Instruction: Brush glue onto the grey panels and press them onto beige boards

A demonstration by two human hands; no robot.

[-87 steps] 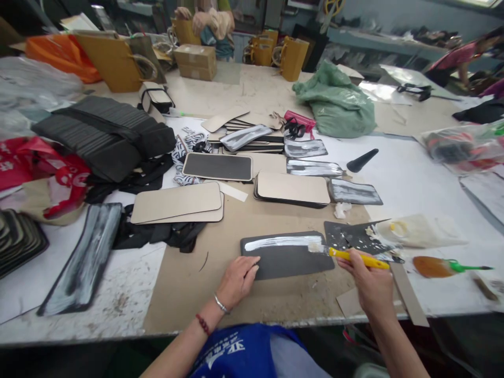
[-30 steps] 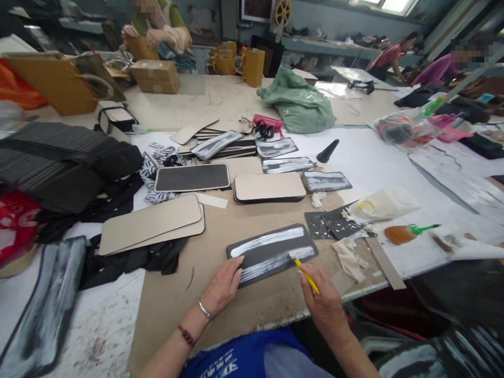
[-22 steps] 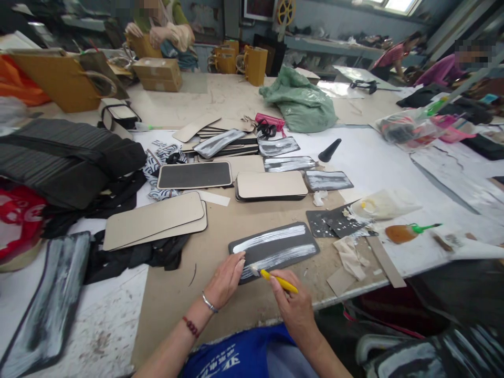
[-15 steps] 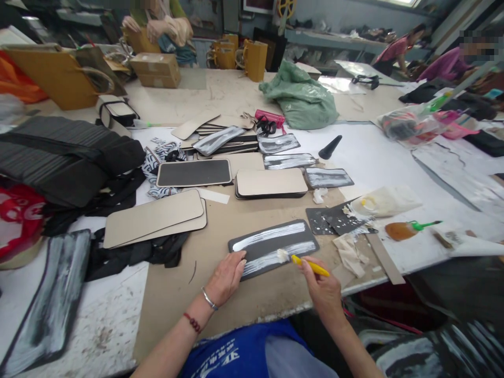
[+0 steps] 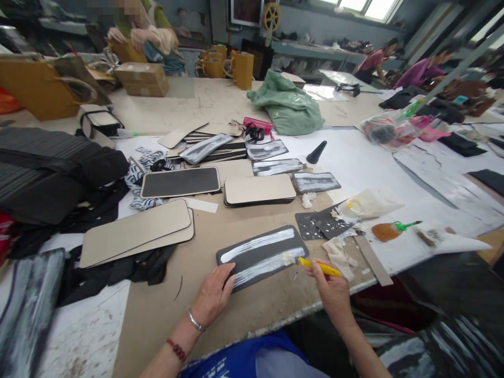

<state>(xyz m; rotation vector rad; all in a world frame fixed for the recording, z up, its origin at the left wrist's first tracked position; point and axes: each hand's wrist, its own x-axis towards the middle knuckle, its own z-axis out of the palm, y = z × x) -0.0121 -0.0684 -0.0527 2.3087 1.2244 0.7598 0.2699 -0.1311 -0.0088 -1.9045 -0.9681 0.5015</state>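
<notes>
A dark rounded panel [image 5: 263, 247] lies on the brown cardboard mat [image 5: 220, 231] near the table's front edge. Two white glue streaks run along it. My left hand [image 5: 212, 295] presses flat on its left end. My right hand [image 5: 333, 289] grips a yellow-handled brush [image 5: 317, 266], its white bristles touching the panel's lower streak near the right end.
Behind lie tan boards [image 5: 136, 232], a stack of tan-topped panels [image 5: 259, 190], a black panel [image 5: 180, 182] and glue-smeared dark pieces [image 5: 316, 182]. To the right are a glue pouch [image 5: 368, 204], a rag [image 5: 342, 253], an orange-and-green brush [image 5: 389, 230]. Black fabric [image 5: 51, 168] piles left. Other people work at the far benches.
A second glue streak has appeared below the first. The brush swept left along the panel, then back toward its right end. My left hand stayed on the left end.
</notes>
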